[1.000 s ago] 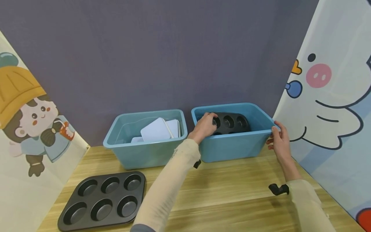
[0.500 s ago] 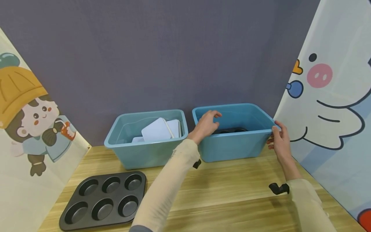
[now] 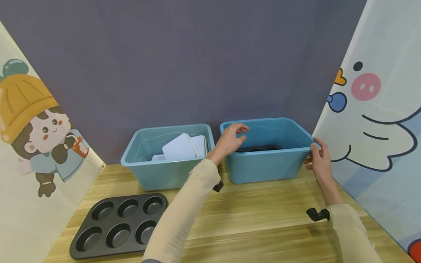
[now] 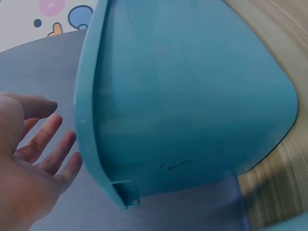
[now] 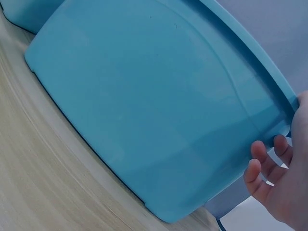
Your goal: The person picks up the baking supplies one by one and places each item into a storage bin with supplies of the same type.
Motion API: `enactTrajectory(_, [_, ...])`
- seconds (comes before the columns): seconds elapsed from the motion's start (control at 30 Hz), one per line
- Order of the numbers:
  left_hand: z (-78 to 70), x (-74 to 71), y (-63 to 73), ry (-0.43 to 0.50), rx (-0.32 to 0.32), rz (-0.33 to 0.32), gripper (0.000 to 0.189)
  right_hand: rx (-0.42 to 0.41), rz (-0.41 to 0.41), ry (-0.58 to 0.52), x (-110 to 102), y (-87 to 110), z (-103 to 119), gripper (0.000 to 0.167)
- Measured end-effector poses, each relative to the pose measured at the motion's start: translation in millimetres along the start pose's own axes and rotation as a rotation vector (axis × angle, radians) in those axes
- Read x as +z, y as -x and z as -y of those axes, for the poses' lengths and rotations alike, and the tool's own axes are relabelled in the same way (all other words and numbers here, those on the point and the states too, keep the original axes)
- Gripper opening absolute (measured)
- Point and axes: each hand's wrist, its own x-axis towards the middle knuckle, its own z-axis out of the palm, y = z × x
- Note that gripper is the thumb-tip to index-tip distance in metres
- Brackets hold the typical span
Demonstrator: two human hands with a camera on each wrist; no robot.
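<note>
A dark muffin pan [image 3: 264, 148] lies low inside the right blue plastic bin [image 3: 263, 166]; only a strip of its cups shows above the front rim. My left hand [image 3: 229, 139] hovers over that bin's left rim, fingers loosely bent and holding nothing. In the left wrist view the left hand [image 4: 36, 154] is beside the rim with its fingers spread. At the bin's front right corner my right hand [image 3: 320, 160] grips the rim between thumb and index finger. The other fingers of the right hand [image 5: 281, 175] hang loosely curled beside the bin wall.
A second blue bin [image 3: 161, 179] stands to the left, with white flat-sided containers [image 3: 181, 147] inside. Another muffin pan [image 3: 118, 223] lies on the wooden table [image 3: 250, 226] at front left. A grey panel [image 3: 184, 65] rises behind, and printed panels stand at both sides.
My left hand let go of the muffin pan, which dropped lower into the right bin. The hand then drew slightly up and left. My right hand stayed on the rim.
</note>
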Motion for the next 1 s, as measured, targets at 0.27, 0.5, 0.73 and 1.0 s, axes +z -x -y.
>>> enactTrajectory(0.27, [-2.8,-13.2,10.2,0.064,0.025,0.012,0.036,0.014,0.007,-0.041,-1,3.4,6,0.056])
enactTrajectory(0.5, [-1.9,-21.0,23.5,0.08,0.094,-0.017,0.035,0.016,0.015,-0.064,3,13.2,21,0.053])
enactTrajectory(0.73, [-4.5,-27.2,42.7,0.101,0.144,-0.031,0.034,0.02,0.01,-0.045,4,13.2,23,0.054])
enactTrajectory(1.0, [-5.7,-35.4,62.4,0.08,0.154,-0.045,0.033,0.015,0.008,-0.067,1,4.7,8,0.051])
